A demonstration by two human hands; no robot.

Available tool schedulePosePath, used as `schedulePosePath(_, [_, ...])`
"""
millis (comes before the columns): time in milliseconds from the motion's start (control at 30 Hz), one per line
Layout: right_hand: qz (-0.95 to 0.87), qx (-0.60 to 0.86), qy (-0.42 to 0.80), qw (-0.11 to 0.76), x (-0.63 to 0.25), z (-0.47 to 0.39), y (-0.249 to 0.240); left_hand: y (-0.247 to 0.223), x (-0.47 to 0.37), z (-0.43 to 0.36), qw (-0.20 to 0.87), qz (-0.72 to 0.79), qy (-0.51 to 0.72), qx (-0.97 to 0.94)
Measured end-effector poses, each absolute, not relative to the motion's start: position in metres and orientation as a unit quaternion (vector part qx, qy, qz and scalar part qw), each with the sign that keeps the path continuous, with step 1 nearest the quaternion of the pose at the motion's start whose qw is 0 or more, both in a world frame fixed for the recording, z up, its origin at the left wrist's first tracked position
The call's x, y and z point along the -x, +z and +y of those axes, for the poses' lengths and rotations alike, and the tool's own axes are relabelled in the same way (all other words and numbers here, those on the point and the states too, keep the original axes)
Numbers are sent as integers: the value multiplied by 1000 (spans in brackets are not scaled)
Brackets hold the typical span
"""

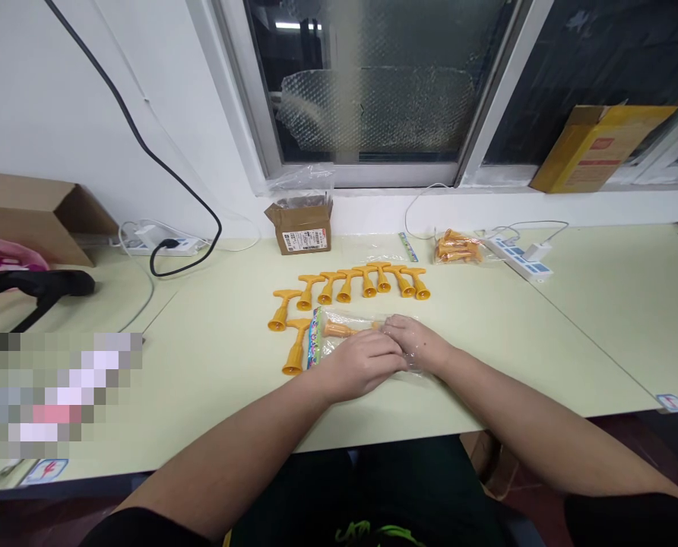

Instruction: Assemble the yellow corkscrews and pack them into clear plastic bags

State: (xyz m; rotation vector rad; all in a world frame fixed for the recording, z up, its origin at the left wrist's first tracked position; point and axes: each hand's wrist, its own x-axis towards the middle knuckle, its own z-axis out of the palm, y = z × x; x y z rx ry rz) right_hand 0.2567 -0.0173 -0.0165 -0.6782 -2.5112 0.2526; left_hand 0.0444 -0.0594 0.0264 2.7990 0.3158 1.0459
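A clear plastic bag (331, 346) with a colourful header strip lies flat on the pale table, an orange T-shaped piece (339, 329) inside it. My left hand (365, 365) rests over the bag's middle, fingers together and bent onto the plastic. Close against it, my right hand (416, 342) has its fingers curled at the bag's right end. What the fingertips pinch is partly hidden. Several orange T-shaped pieces (344, 286) stand in a curved row behind the bag, and another orange piece (295, 348) is just left of its header.
Behind the row are a small cardboard box (305, 228), a flat empty bag (373, 247) and a bag of orange pieces (457, 248). Power strips (518, 257) with cables lie along the wall. A black stand (42, 292) and a blurred-out object (68, 395) are at the left.
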Motion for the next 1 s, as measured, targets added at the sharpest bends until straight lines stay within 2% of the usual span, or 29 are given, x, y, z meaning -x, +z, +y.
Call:
schedulePosePath(267, [-924, 304, 96, 213, -260, -21, -11, 25, -41, -59, 86, 112, 340, -930])
schedulePosePath(533, [-904, 407, 55, 121, -266, -22, -15, 32, -38, -60, 100, 117, 306, -939])
schedulePosePath(633, [-898, 417, 44, 133, -271, -19, -17, 44, -24, -52, 81, 213, 304, -925])
schedulePosePath(733, [-906, 392, 45, 152, -280, -14, -12, 61, 2, -39, 68, 407, 266, -871])
schedulePosePath(833, [-913, 362, 88, 167, -292, -11, -3, 77, 31, -27, 77, 604, 159, -777])
schedulePosePath(1000, [-861, 444, 152, 199, -317, -8, 12, 85, 59, -19, 131, 691, -37, -710])
